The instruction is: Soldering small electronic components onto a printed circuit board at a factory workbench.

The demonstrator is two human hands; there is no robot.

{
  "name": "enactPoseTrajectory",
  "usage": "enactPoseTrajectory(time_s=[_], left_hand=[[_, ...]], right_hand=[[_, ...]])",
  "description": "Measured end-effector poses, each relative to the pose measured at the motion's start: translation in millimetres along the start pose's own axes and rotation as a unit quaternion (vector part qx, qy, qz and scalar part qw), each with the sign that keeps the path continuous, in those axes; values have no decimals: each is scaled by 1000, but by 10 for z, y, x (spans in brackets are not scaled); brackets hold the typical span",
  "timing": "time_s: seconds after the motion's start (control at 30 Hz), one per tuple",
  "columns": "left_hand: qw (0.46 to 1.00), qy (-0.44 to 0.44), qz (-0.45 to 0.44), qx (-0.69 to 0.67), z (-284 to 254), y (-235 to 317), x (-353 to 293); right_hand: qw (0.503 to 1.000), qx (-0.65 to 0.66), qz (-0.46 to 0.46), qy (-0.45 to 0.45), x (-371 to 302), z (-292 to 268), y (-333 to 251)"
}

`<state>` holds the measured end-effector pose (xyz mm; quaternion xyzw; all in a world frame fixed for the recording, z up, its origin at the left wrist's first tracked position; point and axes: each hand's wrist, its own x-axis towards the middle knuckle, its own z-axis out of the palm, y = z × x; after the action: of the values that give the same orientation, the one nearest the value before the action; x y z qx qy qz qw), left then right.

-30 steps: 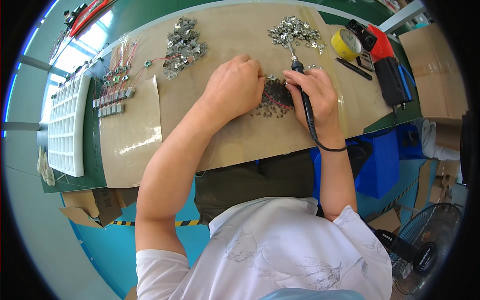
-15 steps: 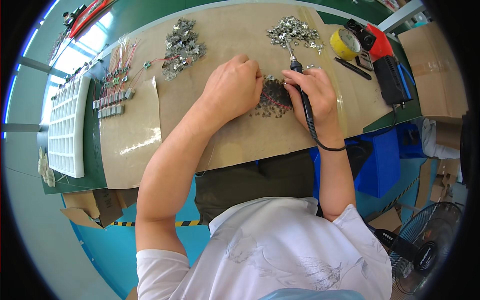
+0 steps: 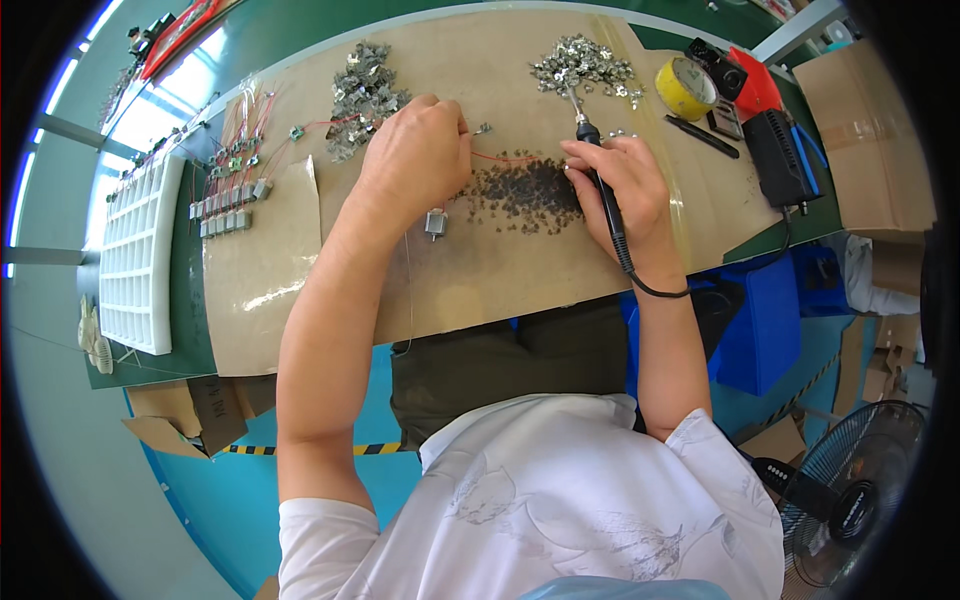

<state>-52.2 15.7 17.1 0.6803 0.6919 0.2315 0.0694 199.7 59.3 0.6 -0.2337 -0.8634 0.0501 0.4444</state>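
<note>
My left hand point(image 3: 418, 150) is closed, palm down, beside the pile of grey metal pieces point(image 3: 362, 95). A red wire point(image 3: 505, 158) runs out from its fingers to the right, and its fingertips are partly hidden. Just below that hand shows a small silver motor point(image 3: 436, 223); whether it hangs or lies on the board cannot be seen. My right hand point(image 3: 628, 195) grips a black-handled soldering iron point(image 3: 606, 205), its metal tip pointing away toward a heap of shiny metal pieces point(image 3: 585, 62). Between my hands spread many tiny dark parts point(image 3: 530, 193).
Wired motors point(image 3: 225, 205) stand in rows at left, near a white compartment tray point(image 3: 140, 260). At right are yellow tape point(image 3: 685, 87), a black pen-like tool point(image 3: 702, 137) and a black-and-blue power unit point(image 3: 782, 155). The iron's cord loops below my right wrist. A fan point(image 3: 850, 505) stands lower right.
My left hand has moved left and slightly away from me, off the dark parts. The silver motor below it has come into view. My right hand and the iron have barely moved.
</note>
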Motion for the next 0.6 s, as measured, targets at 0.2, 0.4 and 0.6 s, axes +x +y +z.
enactPoseTrajectory(time_s=[0.2, 0.4, 0.6], left_hand=[[995, 98, 13, -31, 13, 102, -2], [969, 131, 16, -208, 24, 316, -26], [971, 170, -22, -169, 109, 186, 23]], right_hand=[[1000, -6, 21, -14, 6, -15, -24], [999, 12, 29, -22, -1, -3, 1], [999, 26, 18, -7, 20, 3, -18]])
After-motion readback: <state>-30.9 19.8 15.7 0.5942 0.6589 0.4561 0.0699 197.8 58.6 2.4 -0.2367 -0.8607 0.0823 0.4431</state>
